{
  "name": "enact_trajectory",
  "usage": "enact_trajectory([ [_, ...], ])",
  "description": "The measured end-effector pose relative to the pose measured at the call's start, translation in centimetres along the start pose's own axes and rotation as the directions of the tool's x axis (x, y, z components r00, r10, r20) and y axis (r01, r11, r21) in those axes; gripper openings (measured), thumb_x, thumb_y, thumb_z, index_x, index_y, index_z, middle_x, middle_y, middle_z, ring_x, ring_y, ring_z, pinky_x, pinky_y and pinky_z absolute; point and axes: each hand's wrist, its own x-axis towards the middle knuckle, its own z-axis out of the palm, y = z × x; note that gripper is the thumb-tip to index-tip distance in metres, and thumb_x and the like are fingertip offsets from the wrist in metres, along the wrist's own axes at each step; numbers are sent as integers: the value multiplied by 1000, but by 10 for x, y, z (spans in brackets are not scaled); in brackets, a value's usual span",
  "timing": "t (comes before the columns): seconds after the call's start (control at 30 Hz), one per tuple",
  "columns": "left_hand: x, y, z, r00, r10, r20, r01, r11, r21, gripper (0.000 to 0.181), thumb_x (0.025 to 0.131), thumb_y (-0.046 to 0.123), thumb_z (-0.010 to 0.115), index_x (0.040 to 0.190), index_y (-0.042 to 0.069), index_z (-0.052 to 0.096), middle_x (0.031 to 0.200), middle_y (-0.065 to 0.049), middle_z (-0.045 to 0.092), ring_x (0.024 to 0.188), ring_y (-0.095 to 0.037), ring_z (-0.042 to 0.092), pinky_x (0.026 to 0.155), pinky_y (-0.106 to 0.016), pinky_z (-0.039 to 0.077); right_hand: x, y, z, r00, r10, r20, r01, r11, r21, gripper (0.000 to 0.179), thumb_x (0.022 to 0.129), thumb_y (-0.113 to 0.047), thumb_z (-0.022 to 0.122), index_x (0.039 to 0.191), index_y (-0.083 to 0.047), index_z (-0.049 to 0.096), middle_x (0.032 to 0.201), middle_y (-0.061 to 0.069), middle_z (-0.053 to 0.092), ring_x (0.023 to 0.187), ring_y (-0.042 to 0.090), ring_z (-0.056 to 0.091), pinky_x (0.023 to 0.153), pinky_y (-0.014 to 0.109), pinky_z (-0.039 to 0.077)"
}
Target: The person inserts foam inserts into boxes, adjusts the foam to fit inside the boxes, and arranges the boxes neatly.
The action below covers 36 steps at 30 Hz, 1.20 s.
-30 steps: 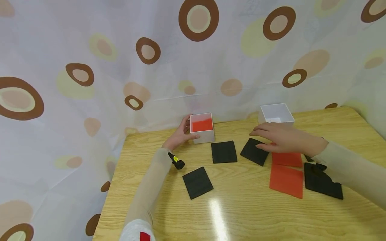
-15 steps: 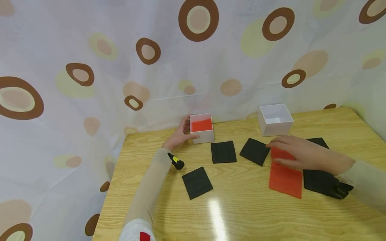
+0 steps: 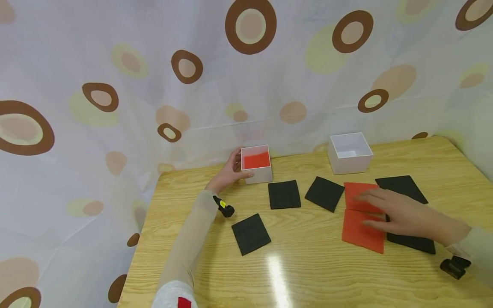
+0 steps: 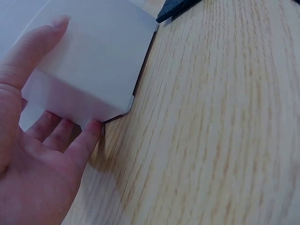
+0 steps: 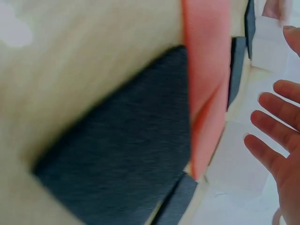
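My left hand (image 3: 227, 174) grips a corner of a small white open-topped box (image 3: 259, 175) at the back of the table; its thumb lies along the front wall, its fingers round the side. Red cloth (image 3: 256, 161) shows inside that box. Fingers spread, my right hand (image 3: 412, 216) hovers over two red cloth squares, an upper one (image 3: 352, 194) and a lower one (image 3: 360, 231), partly covering both. In the right wrist view its fingers hold nothing. Beside the red squares lie two black cloth squares, one behind (image 3: 404, 188) and one in front (image 3: 412, 244), partly hidden by this hand.
A second white box (image 3: 350, 164), with no cloth visible in it, stands at the back right. Other black squares lie left of the red ones: one close by (image 3: 325, 193), one before the gripped box (image 3: 284, 194), one nearer the front (image 3: 251, 234). A patterned curtain (image 3: 215, 98) hangs behind the table.
My right hand has drawn back from the right-hand box, moving right and towards me over the red squares. The left hand stays on its box.
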Motion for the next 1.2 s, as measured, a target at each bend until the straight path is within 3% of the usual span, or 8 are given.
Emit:
enact_trajectory([
  [0.17,0,-1,0,1000,4,-1,-4,1000,-2,103,92,13,81,167,28,12,160,-2,36,154,-25,29,125,-41,27,-16,-1,8,999,37,2,-37,999,1,62,75,-41,94,126,-15,70,124,-6,64,105,14,63,94,16,45],
  [0.43,0,-2,0,1000,-4,1,4,1000,0,102,92,14,81,166,29,13,160,-2,36,154,-25,29,126,-41,26,-32,-9,15,991,127,47,-125,991,-44,65,76,-52,90,127,-17,71,122,-6,66,103,16,63,88,39,49],
  [0.67,1,-1,1,1000,16,4,-16,1000,2,99,93,12,80,166,30,15,160,-3,36,153,-25,29,126,-43,25,-38,-12,21,990,135,39,-133,990,-49,70,75,-56,89,128,-15,70,123,-4,65,107,19,61,91,39,41],
  [0.87,1,0,1,1000,15,3,-15,1000,-1,99,93,11,80,165,30,16,159,-2,38,151,-24,33,125,-42,28,-41,-15,24,985,162,64,-158,986,-56,73,77,-60,87,130,-13,68,124,0,63,110,25,59,92,47,42],
  [1.2,1,-1,1,1000,9,8,-9,1000,-4,101,93,12,81,166,29,13,159,-2,37,152,-24,32,126,-43,26,-44,-16,30,989,146,37,-143,986,-82,77,76,-66,84,129,-12,69,118,-4,60,105,19,53,93,43,39],
])
